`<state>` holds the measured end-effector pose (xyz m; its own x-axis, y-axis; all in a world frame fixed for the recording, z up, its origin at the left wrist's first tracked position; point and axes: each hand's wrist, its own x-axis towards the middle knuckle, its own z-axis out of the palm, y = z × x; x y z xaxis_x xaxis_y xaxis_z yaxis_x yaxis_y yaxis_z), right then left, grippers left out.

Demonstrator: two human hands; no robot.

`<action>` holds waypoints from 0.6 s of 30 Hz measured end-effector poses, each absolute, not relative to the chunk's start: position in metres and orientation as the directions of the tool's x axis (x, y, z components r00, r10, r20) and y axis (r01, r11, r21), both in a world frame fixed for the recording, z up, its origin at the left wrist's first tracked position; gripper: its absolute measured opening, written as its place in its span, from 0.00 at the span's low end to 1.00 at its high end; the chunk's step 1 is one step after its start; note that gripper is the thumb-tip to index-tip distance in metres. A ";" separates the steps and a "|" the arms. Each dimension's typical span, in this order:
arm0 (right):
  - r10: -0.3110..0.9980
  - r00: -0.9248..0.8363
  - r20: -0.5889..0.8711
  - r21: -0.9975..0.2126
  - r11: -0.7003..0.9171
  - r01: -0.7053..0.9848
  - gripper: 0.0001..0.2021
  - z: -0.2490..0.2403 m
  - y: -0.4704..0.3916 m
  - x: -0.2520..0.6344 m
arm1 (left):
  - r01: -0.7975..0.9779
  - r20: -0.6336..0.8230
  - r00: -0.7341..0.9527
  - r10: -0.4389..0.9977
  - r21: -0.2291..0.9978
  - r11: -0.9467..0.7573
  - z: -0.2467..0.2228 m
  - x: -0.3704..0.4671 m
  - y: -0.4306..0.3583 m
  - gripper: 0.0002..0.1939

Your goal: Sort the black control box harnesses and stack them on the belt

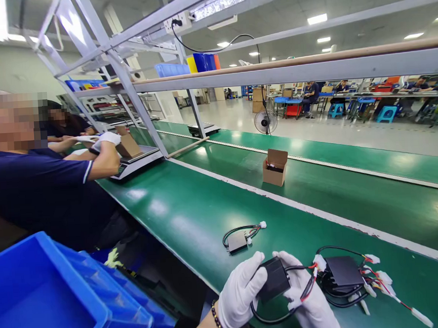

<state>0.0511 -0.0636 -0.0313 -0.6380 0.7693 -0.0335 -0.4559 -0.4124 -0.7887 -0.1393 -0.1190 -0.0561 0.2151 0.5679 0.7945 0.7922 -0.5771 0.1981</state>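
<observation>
Gripping a small black module [273,278] between them, both white-gloved hands sit at the bottom edge of the view. The left hand [238,292] has its fingers [256,273] curled together around the module's left end, a bead bracelet [220,322] showing at the wrist. The right hand [311,302] has its fingers [287,259] clamped on the module's right side, where black and red wires loop out beneath the palm. The held module hovers just above the near edge of the table [192,210].

Three black modules show in all: the held one, a second module [344,271] lying just beside the right hand with several white connectors fanned out to its right, and a third module [237,241] lying apart farther up the table with its wires coiled. One open cardboard box [275,167] stands on the green belt beyond the white strip. Stacked blue bins [64,302] fill the lower left corner.

A co-worker in a dark blue shirt [38,190] sits to the left, gloved hands on another cardboard box [127,145] over a weighing scale [140,161]. The table is a long green surface under a grey metal frame; a fan [266,122], blue stools and more workers are visible across the bright factory floor.
</observation>
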 end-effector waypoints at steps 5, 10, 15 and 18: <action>0.759 -0.650 -0.040 -0.817 -0.399 -0.415 0.30 -0.030 -0.066 0.047 | 0.754 0.804 0.143 0.577 0.289 -0.589 -0.055 -0.135 -0.119 0.39; 0.736 -0.677 -0.014 -0.807 -0.409 -0.427 0.33 -0.039 -0.065 0.046 | 0.852 0.834 0.194 0.516 0.117 -0.510 -0.052 -0.141 -0.128 0.31; 0.865 -0.503 0.003 -0.833 -0.276 -0.479 0.38 -0.040 -0.061 0.067 | 0.566 0.617 0.000 0.787 0.649 -0.509 -0.049 -0.131 -0.139 0.17; 0.891 -0.447 -0.079 -0.911 -0.247 -0.331 0.19 -0.022 -0.061 0.088 | 0.137 0.215 -0.051 0.975 0.969 -0.206 -0.049 -0.110 -0.134 0.15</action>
<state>0.0881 -0.0612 -0.0216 -0.4466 0.8912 -0.0791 -0.3312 -0.2468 -0.9107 -0.1101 -0.1341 -0.0486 -0.0506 0.9753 0.2149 0.1369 -0.2064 0.9689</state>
